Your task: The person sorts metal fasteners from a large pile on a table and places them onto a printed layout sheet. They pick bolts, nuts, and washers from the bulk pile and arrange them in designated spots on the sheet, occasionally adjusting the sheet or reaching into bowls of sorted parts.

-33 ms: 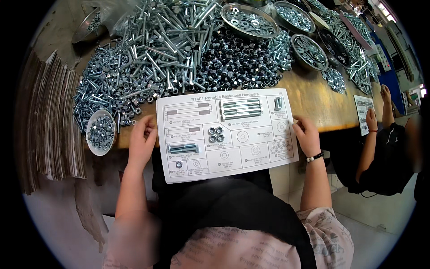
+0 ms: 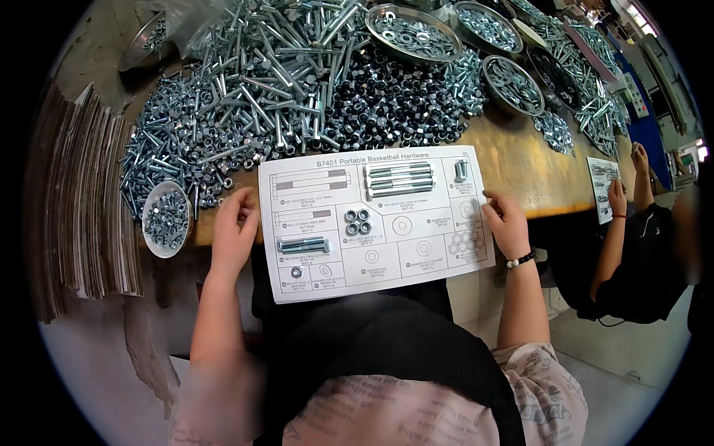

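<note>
Partly off the bench [image 2: 520, 141], a sheet [image 2: 387, 256] is laid level, likely so its nuts [image 2: 364, 215] don't roll; it is flanked by left hand [image 2: 238, 221] and right hand [image 2: 507, 223], loosely curled, grip unclear.

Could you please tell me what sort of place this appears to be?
It seems to be a workshop that handles fasteners: loose bolts and nuts lie heaped on the bench, washers lie in a metal bowl, and a printed sheet has some hardware pieces laid on it.
</note>
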A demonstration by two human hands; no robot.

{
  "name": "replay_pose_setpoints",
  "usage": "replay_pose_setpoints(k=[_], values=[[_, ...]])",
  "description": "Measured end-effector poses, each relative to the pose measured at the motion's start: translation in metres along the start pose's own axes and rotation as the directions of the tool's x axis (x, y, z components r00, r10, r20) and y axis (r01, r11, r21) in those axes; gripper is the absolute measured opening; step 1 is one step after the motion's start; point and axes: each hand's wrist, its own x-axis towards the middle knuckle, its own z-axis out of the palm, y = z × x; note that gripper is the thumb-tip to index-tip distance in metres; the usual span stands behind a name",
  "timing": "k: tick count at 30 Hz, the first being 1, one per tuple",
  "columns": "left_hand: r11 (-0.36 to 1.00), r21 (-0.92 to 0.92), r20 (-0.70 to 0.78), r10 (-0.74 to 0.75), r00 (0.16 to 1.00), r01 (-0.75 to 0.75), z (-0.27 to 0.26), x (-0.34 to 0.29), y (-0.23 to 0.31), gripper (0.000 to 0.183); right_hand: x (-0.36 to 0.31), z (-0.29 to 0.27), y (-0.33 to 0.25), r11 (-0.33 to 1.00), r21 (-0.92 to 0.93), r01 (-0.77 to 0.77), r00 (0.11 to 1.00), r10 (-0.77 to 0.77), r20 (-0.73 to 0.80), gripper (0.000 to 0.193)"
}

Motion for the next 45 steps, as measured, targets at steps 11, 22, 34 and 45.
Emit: replay_pose_setpoints(k=[11,22,34,45], values=[[0.995,0.087,-0.148,0.064,0.987,-0.052,-0.015,-0.006,-0.011,0.020,0.022,0.015,-0.033,0.988,0.080,0.132,0.975,-0.144,0.167,0.021],[0.997,0.066,-0.104,0.034,0.994,-0.027,-0.005,-0.013,-0.009,0.023,-0.026,0.075,-0.139,0.887,-0.149,0.438,0.669,-0.210,0.713,0.057],[0.996,0.078,-0.155,0.052,0.987,-0.040,-0.006,-0.018,-0.015,0.023,-0.027,0.078,-0.134,0.882,-0.145,0.449,0.704,-0.249,0.665,0.055],[0.996,0.089,-0.172,0.045,0.984,-0.030,0.006,-0.011,-0.031,0.024,-0.024,0.074,-0.125,0.932,-0.062,0.356,0.710,-0.227,0.667,0.049]])
